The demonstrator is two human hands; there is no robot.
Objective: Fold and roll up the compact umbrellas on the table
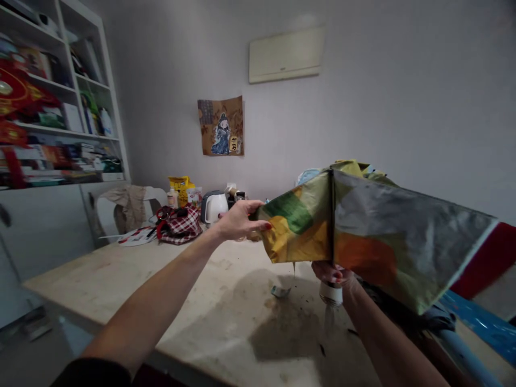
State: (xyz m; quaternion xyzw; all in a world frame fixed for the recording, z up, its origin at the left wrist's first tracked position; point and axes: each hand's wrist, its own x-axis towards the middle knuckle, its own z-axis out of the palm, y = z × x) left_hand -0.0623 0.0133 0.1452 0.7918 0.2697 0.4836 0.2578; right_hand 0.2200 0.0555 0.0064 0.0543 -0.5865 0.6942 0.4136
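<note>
Black sleeve (94, 373), at the wearer's left forearm, low and closest to the eye

Item: umbrella (358, 231), by the look of it, cloth partly spread; held up over the counter (209, 317) between the person's two hands. Two broad panels meet at a dark upright line, one patched in green, pale olive and gold, the other silver-grey with orange and olive below, pale strip along its far edge; surface creased, faintly shiny. More olive and pale blue cloth bunched behind the top. White handle (330, 294) with dark banding underneath

Left hand (242, 221): fingers drawn narrow, pinching the outer edge of the gold-and-green panel, red nail on the thumb. Right hand (328, 272): fingers curled round the top of the handle, partly hidden by cloth

Surface: counter, pale, stained; bears a small crumpled scrap (281, 291), dark specks and the umbrella's shadow. Farther back, a red plaid bag (181, 224), yellow packet (180, 187), white kettle (216, 208)

Room: grey wall (382, 97) with brown poster (221, 126), robed figure on it, and cream wall unit (287, 55); white chair (105, 215) draped in beige cloth (128, 205); crowded white shelving (105, 59), red ornament (24, 97) in front
</note>
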